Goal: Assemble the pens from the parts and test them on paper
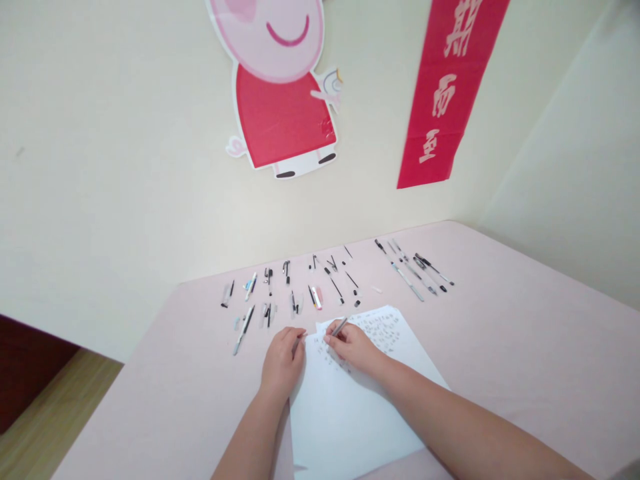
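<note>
My right hand [356, 347] is closed around a grey pen [340, 327], its tip end hidden by the fingers over the upper part of a white sheet of paper [350, 420]. Small rows of handwriting [380, 330] cover the sheet's top portion, while the lower part is blank. At the paper's upper left edge rests my left hand [284, 360], fingers curled. A dark sliver shows between its thumb and fingers, too small to name. Another sheet's edge peeks out beneath the top one.
Several pens, caps and pen parts [269, 280] lie in rows across the pink table [175, 387]. More pens [407, 281] lie at the back right. A cartoon pig cutout [286, 120] and a red banner [445, 100] hang on the wall [125, 167] behind.
</note>
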{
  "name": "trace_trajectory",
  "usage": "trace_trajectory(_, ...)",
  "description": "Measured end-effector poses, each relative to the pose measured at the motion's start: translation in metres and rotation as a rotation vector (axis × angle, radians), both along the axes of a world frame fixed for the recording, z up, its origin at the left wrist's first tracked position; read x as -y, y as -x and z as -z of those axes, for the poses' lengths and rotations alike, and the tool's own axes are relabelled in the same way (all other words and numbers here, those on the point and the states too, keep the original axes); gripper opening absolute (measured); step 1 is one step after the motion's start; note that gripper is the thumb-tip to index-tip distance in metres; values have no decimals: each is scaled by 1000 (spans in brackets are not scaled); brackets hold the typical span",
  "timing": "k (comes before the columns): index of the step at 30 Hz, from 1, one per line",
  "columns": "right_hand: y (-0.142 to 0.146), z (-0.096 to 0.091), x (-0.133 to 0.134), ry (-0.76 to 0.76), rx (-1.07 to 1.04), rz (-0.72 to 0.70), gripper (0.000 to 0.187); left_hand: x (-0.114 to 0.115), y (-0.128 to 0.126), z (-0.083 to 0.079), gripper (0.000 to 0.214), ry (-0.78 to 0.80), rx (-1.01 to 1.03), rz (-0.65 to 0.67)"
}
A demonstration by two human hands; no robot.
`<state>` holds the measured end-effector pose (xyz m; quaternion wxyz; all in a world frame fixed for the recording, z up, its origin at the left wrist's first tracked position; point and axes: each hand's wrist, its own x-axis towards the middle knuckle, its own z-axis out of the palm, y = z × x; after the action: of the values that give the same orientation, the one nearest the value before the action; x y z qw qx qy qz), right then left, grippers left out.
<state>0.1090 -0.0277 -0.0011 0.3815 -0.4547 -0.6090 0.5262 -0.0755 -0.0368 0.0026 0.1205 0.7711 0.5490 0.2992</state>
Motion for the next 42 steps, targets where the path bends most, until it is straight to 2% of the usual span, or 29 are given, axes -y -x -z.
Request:
trace_trajectory(4, -5, -2, -3, 73, -43, 50, 12, 0, -1, -2, 19, -7, 4, -2)
trace_trajectory(14, -24, -1, -6, 101, -56, 112, 9, 3, -4, -5, 21, 23, 36, 17)
trace_trajectory(24, -37, -6, -11, 85, 21, 116, 2, 3, -3, -2, 21, 34, 62, 60)
trace_trajectory(32, -39, -5, -13, 108, 97, 107, 8, 5, -8, -5, 22, 76, 93, 95)
trace_trajectory(42, -47, -5, -16, 48, 137, 115, 8, 7, -9, -7, 22, 68, 130, 124)
